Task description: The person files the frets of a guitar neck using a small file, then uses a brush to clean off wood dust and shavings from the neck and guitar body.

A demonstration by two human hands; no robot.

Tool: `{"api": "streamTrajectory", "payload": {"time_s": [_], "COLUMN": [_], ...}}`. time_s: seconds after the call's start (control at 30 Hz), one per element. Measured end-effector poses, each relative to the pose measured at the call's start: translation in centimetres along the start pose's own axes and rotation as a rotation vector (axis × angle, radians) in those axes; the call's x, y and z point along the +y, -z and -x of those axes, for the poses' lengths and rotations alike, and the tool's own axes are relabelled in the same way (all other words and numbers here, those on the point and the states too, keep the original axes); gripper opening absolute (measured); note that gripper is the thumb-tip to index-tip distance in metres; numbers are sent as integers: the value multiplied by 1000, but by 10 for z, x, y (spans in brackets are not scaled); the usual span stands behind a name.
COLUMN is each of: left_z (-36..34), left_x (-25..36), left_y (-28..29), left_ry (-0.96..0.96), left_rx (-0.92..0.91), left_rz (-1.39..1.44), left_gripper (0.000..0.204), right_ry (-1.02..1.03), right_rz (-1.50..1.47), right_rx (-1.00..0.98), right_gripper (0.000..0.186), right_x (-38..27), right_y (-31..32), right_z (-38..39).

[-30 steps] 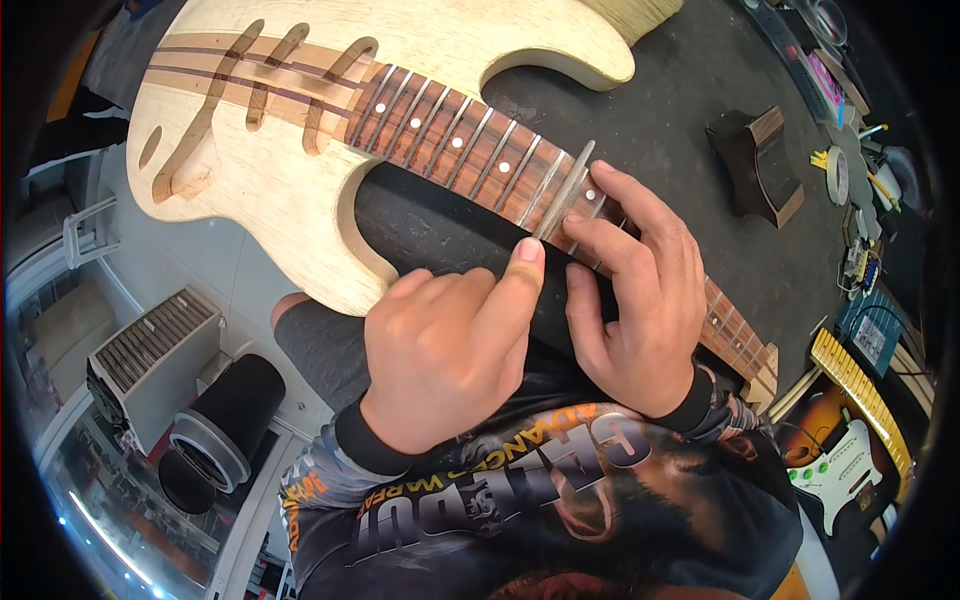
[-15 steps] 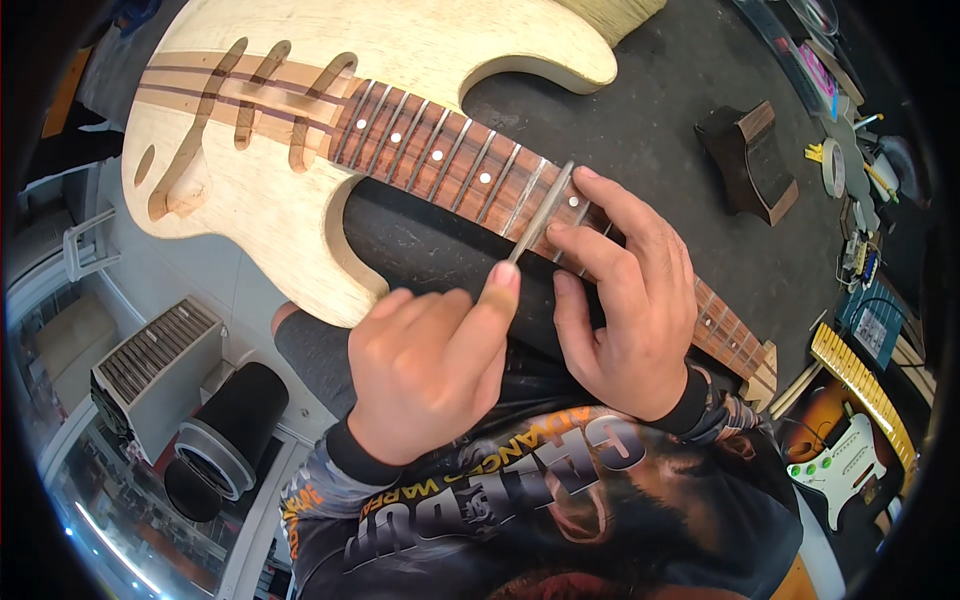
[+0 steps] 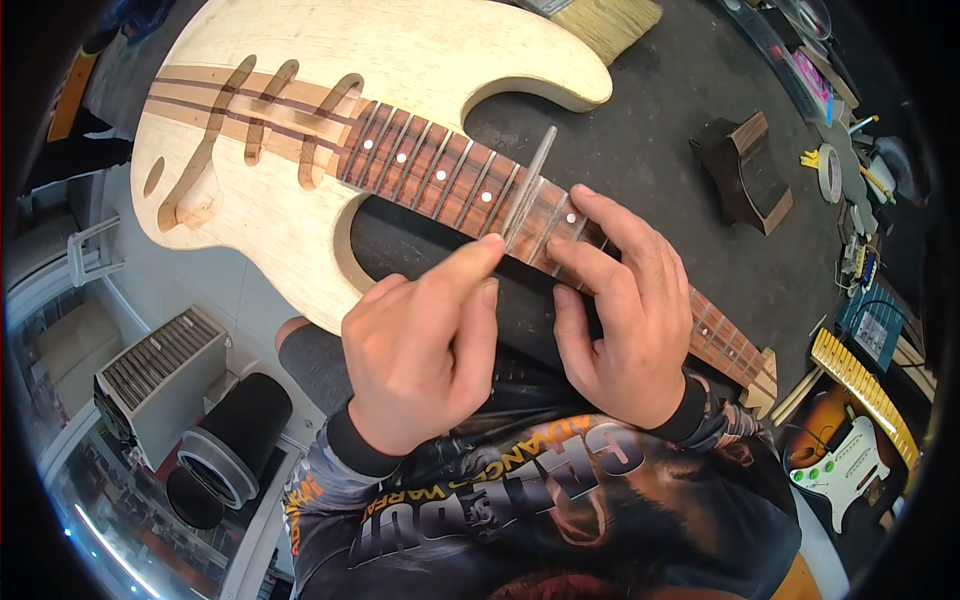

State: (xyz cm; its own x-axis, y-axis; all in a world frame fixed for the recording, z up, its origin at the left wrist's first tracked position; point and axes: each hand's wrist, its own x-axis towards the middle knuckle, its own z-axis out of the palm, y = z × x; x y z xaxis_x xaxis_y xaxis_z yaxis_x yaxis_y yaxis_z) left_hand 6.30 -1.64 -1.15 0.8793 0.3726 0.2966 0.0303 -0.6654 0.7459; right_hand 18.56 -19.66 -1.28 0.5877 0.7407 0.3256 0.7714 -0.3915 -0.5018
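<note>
An unfinished electric guitar lies at an angle before me, its pale wood body [image 3: 260,215] at the upper left and its dark fretboard [image 3: 425,160] running down to the right. My left hand [image 3: 420,340] is closed on a slim metal file [image 3: 537,165], with the thumb and forefinger at its near end. The file lies across the fretboard, along a fret. My right hand [image 3: 630,310] rests spread over the neck just right of the file. Two of its fingertips touch the fretboard, and the thumb is by the near edge.
A wide brush [image 3: 610,25] lies beyond the body. On the dark bench [image 3: 640,130] stands a dark wooden block with a curved side [image 3: 745,170]. Tape [image 3: 828,172] and small tools line the right edge. A second guitar [image 3: 850,460] sits lower right; a black bin [image 3: 235,430] stands lower left.
The file and my left hand have moved left along the fretboard, toward the body. The guitar has shifted slightly toward me. My right hand has stayed nearly in place.
</note>
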Motion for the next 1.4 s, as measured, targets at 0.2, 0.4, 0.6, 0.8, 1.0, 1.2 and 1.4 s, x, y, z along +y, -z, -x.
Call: {"api": "streamTrajectory", "payload": {"time_s": [0.2,0.4,0.6,0.8,1.0,1.2,1.4], "left_z": [-7,-3,-1,4,5,7,5], "left_x": [3,0,-4,-6,-7,-7,-8], "left_y": [10,9,13,7,6,6,12], "left_ry": [220,240,265,237,244,281,286], "left_rx": [-62,-46,-41,35,56,122,133], "left_rz": [217,279,342,376,417,577,693], "left_gripper": [47,50,51,46,41,36,30], "right_ry": [-20,-26,-27,-26,96,109,122], "right_rz": [-2,-25,-19,76,93,78,208], "right_rx": [3,2,-32,-78,-95,5,16], "right_gripper": [57,58,69,65,58,43,64], "right_x": [-1,-2,0,-6,-3,1,-9], "right_y": [2,1,3,3,9,-2,-7], "right_z": [1,1,2,-1,0,5,0]}}
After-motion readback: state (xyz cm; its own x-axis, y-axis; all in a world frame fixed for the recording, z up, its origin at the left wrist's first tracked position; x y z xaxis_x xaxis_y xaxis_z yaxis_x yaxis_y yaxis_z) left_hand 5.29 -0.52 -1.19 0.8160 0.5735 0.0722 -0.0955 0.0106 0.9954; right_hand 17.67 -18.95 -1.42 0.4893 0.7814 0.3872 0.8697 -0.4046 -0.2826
